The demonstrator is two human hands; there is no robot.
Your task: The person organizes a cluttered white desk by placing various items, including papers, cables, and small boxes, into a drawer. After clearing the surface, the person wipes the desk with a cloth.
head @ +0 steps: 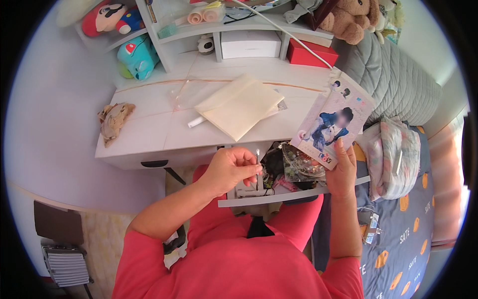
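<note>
Between the thumb and fingers of my left hand (233, 168) is a slim silvery stick (257, 152), held upright over the open drawer (276, 201). My right hand (343, 175) grips the lower edge of a pale pink printed booklet or card (313, 112) bearing a person's picture and small stickers. It is tilted above the drawer's right side and hides part of it. A clear bag of beads and trinkets (298, 160) lies in the drawer, among dark items and a pink thing (285, 184). On the white desk (149, 123) rests a cream paper envelope (239, 108).
A crumpled tan cloth (115, 121) lies at the desk's left end. Shelves hold a white box (251, 45), a red box (312, 52) and plush toys (138, 58). At right, a bed (396, 224) bears folded bedding (397, 160). A pale cord (283, 31) crosses the shelves.
</note>
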